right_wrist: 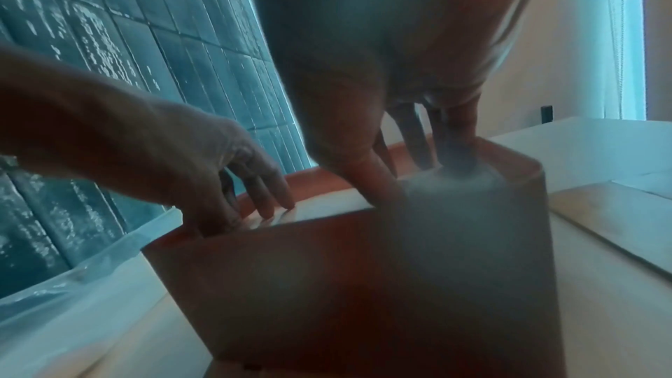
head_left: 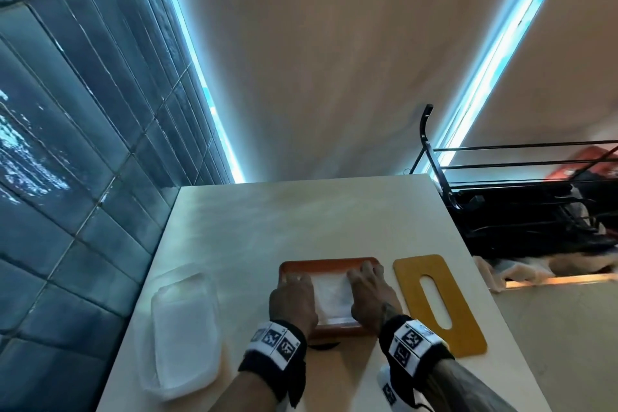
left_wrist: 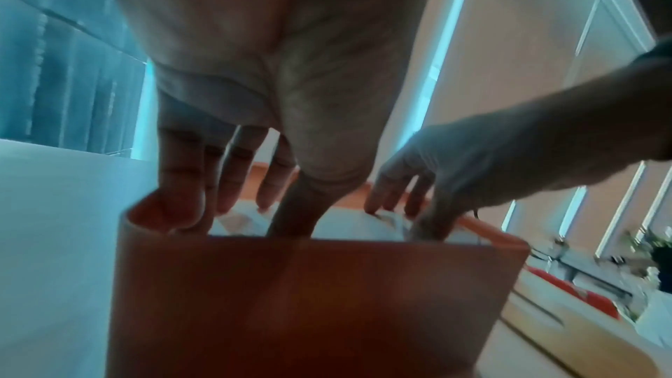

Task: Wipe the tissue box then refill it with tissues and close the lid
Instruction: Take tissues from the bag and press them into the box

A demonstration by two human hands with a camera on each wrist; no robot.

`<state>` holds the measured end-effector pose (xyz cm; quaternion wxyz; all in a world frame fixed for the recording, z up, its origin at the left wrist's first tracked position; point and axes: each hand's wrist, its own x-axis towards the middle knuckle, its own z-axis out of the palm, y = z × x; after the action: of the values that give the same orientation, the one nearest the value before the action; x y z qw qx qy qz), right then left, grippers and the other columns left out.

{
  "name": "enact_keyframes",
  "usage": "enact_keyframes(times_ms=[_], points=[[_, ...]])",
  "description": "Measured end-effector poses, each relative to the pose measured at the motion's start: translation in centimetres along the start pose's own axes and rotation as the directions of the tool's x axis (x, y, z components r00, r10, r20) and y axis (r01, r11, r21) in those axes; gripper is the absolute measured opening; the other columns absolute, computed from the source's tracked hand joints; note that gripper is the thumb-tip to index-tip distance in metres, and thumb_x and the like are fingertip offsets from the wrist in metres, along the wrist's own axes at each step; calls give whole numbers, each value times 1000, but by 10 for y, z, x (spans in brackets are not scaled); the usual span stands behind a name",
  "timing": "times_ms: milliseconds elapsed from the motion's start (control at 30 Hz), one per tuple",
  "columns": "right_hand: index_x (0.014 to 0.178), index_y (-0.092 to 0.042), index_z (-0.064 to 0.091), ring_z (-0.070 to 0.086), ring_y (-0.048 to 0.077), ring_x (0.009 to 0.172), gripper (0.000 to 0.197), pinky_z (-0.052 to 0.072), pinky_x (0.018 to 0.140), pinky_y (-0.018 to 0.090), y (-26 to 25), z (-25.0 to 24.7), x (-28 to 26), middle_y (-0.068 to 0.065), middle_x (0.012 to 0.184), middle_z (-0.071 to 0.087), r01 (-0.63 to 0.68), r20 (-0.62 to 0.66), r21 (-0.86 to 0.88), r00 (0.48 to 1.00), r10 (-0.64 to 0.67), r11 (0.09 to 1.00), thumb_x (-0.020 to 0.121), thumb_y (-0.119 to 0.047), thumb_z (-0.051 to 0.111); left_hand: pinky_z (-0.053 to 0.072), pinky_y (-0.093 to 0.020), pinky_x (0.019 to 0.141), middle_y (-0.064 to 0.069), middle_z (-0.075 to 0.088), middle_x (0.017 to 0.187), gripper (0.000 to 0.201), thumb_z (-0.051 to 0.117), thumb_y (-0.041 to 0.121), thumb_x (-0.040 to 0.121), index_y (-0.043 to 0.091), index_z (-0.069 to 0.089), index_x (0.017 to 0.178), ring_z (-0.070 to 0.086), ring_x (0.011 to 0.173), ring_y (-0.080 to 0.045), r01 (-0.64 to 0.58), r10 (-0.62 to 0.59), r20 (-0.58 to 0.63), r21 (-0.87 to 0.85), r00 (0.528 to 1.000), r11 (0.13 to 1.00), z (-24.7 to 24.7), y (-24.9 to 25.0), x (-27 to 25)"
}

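So the table is carrying the open orange tissue box, lid lying just right, ready for closing. Both the left hand and right hand are pressing the tissues down, fingers straight, gripping nothing, probably seating the stack.

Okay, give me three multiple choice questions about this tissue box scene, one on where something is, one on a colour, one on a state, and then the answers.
1. Where does the lid lie?
A. right of the tissue box
B. on the box
C. left of the box

2. What colour is the box?
A. blue
B. orange-brown
C. white

3. What are both hands doing?
A. hanging idle
B. lifting the lid
C. pressing the tissues down into the box

Answers:
A: the yellow lid lies flat on the table right of the tissue box.
B: its walls show orange-brown.
C: left hand and right hand have fingers on the tissues inside.
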<state>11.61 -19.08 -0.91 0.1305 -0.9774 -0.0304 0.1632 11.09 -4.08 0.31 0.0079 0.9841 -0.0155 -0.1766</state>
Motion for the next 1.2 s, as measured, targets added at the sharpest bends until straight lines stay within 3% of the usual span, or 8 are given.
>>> enact_keyframes(times_ms=[267,367,500,633,733,933,1100,1200], points=[[126,-10,47,38,36,124,44,40,104,40,-1,8,7,15,134,43,-22,116,-30,993,26,999,84,0,52,52,-39,93,-14,57,129,43,62,4,85,10,53,127,60,114,-31,-27,28,26,-42,999,999,9,2,6],[119,-9,51,43,31,115,36,45,95,37,-5,1,4,14,127,48,-19,28,45,999,18,999,84,-1,51,52,-37,92,-7,58,128,43,59,11,86,16,54,128,60,113,-26,-67,38,-123,-247,992,967,6,-11,-1],[119,-11,59,49,16,100,30,46,84,25,-51,-6,-9,5,117,56,261,-273,190,940,-205,946,89,-7,56,58,-34,80,-3,64,115,38,69,15,84,20,57,120,64,98,-20,21,-310,-324,-661,894,750,8,-75,-28],[115,-17,65,57,11,89,22,50,82,25,-135,19,-26,2,116,61,475,-113,412,873,-474,778,94,-14,58,49,-42,95,-22,59,127,54,73,12,78,5,51,127,59,113,-36,377,-591,20,-787,807,489,41,-165,-40],[122,-17,60,60,24,108,27,47,94,34,-182,52,-25,4,125,56,495,62,375,830,-554,784,96,-15,51,49,-47,99,-28,52,133,70,75,12,72,-1,42,132,53,119,-42,524,-628,184,-745,756,413,58,-198,-38],[128,-8,48,57,38,113,35,48,97,46,-216,92,-5,15,131,49,336,301,205,872,-386,919,93,-17,48,44,-47,104,-29,46,139,72,72,12,73,-4,34,132,47,126,-46,626,-668,285,-698,688,347,67,-215,-27],[127,-4,48,52,34,122,37,44,103,37,-211,106,6,18,132,50,206,286,311,911,-298,928,93,-16,51,48,-45,96,-29,49,135,79,82,20,66,-6,37,126,51,121,-45,654,-687,356,-721,634,229,66,-226,-19],[122,-4,52,56,32,116,35,48,98,35,-211,111,10,18,127,56,130,266,376,933,-241,917,89,-16,54,55,-40,87,-25,65,119,74,85,29,63,-7,52,118,64,101,-37,627,-633,415,-766,654,145,68,-236,-15]])
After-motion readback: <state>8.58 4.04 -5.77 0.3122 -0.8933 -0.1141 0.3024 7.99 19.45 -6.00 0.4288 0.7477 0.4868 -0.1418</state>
